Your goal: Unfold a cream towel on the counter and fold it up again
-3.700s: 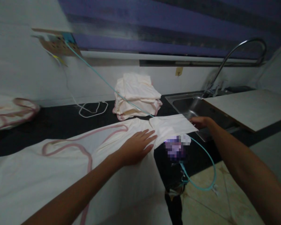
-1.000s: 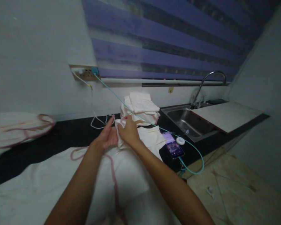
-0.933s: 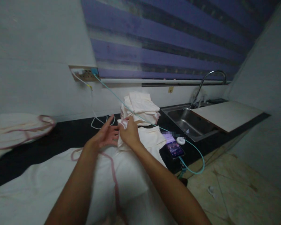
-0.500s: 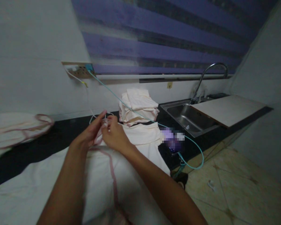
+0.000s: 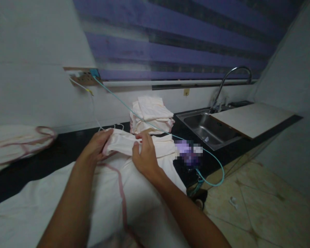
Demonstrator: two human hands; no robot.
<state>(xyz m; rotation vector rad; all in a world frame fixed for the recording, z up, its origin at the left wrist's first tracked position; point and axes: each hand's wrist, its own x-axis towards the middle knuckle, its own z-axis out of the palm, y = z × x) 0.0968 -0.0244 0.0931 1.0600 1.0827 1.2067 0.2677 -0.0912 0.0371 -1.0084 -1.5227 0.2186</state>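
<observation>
A large white cloth [image 5: 59,199] with a pink trim line lies across the counter in front of me. Its far edge is turned over into a strip [image 5: 121,140]. At the strip's left end, my left hand [image 5: 96,146] grips the fabric between thumb and fingers. My right hand [image 5: 147,155] is closed on the same strip further right, thumb and fingertips bent over it. Some of the fingers are hidden by the fabric. Just behind my right hand stands a stack of folded white cloths [image 5: 153,115].
More pink-trimmed white cloth [image 5: 18,143] lies at the left on the dark counter [image 5: 69,143]. A teal cable [image 5: 119,98] stretches from the wall socket [image 5: 84,78] past the stack to a blurred purple item [image 5: 188,155]. A sink [image 5: 204,129] and a pale board [image 5: 250,119] are at the right.
My right hand has slid right along the strip, away from my left hand. More of the turned-over edge now shows between them. The left hand has shifted slightly left.
</observation>
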